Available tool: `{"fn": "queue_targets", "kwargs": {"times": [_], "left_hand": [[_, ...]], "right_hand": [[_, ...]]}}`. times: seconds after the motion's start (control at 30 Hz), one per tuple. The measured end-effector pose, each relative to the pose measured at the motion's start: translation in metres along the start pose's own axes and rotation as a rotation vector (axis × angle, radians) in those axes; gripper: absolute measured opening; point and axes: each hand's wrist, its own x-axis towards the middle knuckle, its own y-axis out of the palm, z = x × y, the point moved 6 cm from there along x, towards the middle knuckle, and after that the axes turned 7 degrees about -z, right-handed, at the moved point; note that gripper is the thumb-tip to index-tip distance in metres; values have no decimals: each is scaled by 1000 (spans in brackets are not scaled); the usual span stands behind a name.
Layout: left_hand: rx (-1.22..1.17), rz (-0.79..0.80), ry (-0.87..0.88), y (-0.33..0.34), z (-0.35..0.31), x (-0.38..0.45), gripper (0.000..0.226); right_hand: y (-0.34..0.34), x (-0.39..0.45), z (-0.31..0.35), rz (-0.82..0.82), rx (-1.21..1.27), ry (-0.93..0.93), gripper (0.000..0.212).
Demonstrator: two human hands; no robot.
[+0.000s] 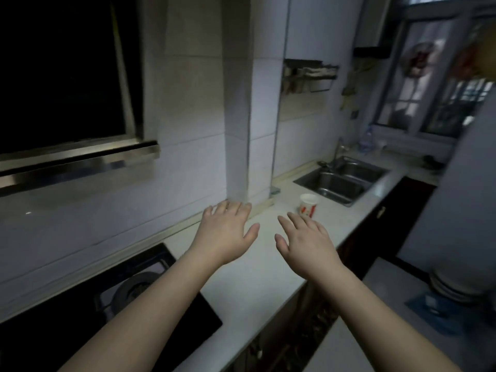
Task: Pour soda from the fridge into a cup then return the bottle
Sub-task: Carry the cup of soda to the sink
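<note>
Paper cup (309, 205), tapered, on smooth white counter (249, 285); hands flat.

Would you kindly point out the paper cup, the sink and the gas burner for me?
paper cup (308, 205), head view, on its printed side wall.
sink (332, 185), head view, on the near basin's inner wall.
gas burner (134, 291), head view, on the round burner ring.

A home kitchen: black gas hob (112, 312), double stainless-steel sink (341, 181), white-tiled wall (188, 108), long white surface (255, 277).
</note>
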Motion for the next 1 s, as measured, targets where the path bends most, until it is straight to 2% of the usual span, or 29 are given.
{"fn": "queue_targets", "kwargs": {"times": [0.27,0.57,0.77,1.0], "left_hand": [[-81,37,208,35,-123,63,62],[-127,52,331,65,-249,138,63],[-116,49,341,83,-293,171,62],[-111,75,356,110,-313,206,62]], "right_hand": [[-11,-7,-123,-24,-37,195,56],[-19,3,-253,-86,-40,307,56],[-13,12,-311,-97,-29,335,56],[9,38,-349,-74,3,343,57]]}}
